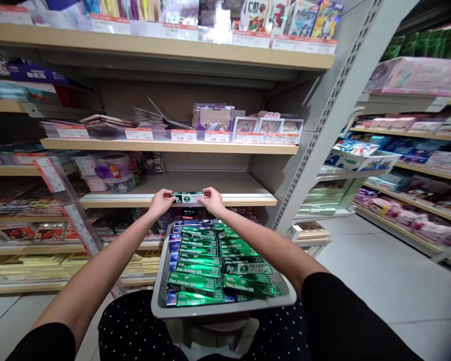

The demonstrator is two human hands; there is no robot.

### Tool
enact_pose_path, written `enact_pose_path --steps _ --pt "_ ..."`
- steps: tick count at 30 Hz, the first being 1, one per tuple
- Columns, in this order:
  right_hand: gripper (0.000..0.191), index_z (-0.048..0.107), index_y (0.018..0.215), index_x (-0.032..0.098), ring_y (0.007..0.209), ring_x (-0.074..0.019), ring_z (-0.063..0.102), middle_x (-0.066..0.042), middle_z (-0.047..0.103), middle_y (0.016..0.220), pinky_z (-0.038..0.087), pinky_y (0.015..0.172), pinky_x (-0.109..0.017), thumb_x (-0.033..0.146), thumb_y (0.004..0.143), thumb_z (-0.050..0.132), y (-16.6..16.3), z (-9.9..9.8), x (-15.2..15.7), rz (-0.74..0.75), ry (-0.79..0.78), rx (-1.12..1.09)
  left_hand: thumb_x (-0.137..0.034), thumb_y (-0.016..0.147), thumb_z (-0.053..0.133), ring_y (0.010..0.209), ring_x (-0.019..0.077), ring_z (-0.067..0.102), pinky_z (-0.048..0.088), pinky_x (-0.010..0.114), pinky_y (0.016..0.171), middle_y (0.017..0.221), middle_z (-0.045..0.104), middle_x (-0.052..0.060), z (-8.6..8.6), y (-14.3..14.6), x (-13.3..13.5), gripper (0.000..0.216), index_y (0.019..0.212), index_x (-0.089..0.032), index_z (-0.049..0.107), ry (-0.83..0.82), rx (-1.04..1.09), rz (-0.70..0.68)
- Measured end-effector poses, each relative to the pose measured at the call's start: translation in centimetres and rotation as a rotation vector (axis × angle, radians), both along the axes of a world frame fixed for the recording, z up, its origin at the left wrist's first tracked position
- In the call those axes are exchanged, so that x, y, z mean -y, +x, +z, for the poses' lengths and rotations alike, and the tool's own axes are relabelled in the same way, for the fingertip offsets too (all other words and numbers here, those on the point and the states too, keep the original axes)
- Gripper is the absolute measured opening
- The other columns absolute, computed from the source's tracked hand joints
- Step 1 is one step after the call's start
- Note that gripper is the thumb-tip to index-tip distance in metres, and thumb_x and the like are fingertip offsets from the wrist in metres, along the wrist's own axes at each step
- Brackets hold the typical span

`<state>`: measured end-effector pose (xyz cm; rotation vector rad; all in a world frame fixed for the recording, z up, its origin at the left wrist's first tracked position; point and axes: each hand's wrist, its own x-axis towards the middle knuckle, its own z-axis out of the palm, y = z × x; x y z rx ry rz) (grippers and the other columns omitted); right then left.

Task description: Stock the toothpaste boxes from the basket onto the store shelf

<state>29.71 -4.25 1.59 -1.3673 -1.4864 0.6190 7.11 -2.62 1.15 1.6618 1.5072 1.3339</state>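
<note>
A slim dark green and white toothpaste box (187,198) is held level at the front edge of a low shelf (195,183). My left hand (161,202) pinches its left end, and the fingers of my right hand (213,201) close on its right end. Just below and nearer to me stands a grey plastic basket (225,312). Rows of long green boxes (199,271) marked "Doc.Golden" fill it, with some blue boxes (175,245) along the left side and underneath. My right forearm hides part of the basket's right side.
Clear tubs (115,173) occupy the low shelf's left end. Booklets (150,120) and small boxed goods (214,118) line the shelf above. A clear strip with price labels (65,205) slants down at left. A stool (218,326) supports the basket. An aisle floor (379,286) extends right.
</note>
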Motion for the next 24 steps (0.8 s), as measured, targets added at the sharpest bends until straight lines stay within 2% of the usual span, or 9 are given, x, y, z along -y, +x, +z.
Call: enact_pose_path --steps 4,8,15,24 --pt "0.033 0.062 0.100 0.017 0.089 -0.0156 0.066 -0.003 0.068 0.094 0.052 0.088 -0.031 0.017 0.069 0.074 -5.5 -0.6 -2.7 -0.014 -0.024 -0.005 -0.025 0.074 0.068 0.095 0.0215 0.068 0.053 0.034 0.088 0.106 0.070 0.012 -0.3 -3.8 -0.8 0.033 0.104 -0.013 0.061 0.026 -0.049 0.120" --pt "0.034 0.061 0.104 0.018 0.092 -0.0158 0.066 -0.005 0.066 0.105 0.052 0.089 -0.030 0.016 0.072 0.070 -8.4 -1.6 -4.3 -0.013 -0.029 0.018 -0.027 0.075 0.069 0.097 0.0220 0.068 0.052 0.034 0.090 0.104 0.071 0.012 -1.1 -5.5 -0.9 0.034 0.106 -0.014 0.061 0.063 -0.061 0.186" --pt "0.032 0.060 0.104 0.017 0.092 -0.0171 0.064 -0.006 0.065 0.105 0.051 0.090 -0.030 0.019 0.074 0.070 -8.9 -1.8 -6.2 -0.044 -0.024 0.086 -0.026 0.075 0.068 0.095 0.0212 0.069 0.053 0.032 0.087 0.103 0.071 0.012 -1.2 -6.0 -2.9 0.031 0.103 -0.014 0.061 0.083 -0.084 0.173" --pt "0.024 0.063 0.097 0.017 0.090 -0.0214 0.065 -0.008 0.068 0.096 0.050 0.087 -0.032 0.022 0.076 0.070 -8.9 -0.8 -8.0 -0.091 -0.063 0.202 -0.028 0.074 0.068 0.092 0.0232 0.069 0.052 0.032 0.084 0.102 0.072 0.014 -1.0 -6.3 -6.7 0.031 0.101 -0.013 0.063 0.039 -0.204 0.205"
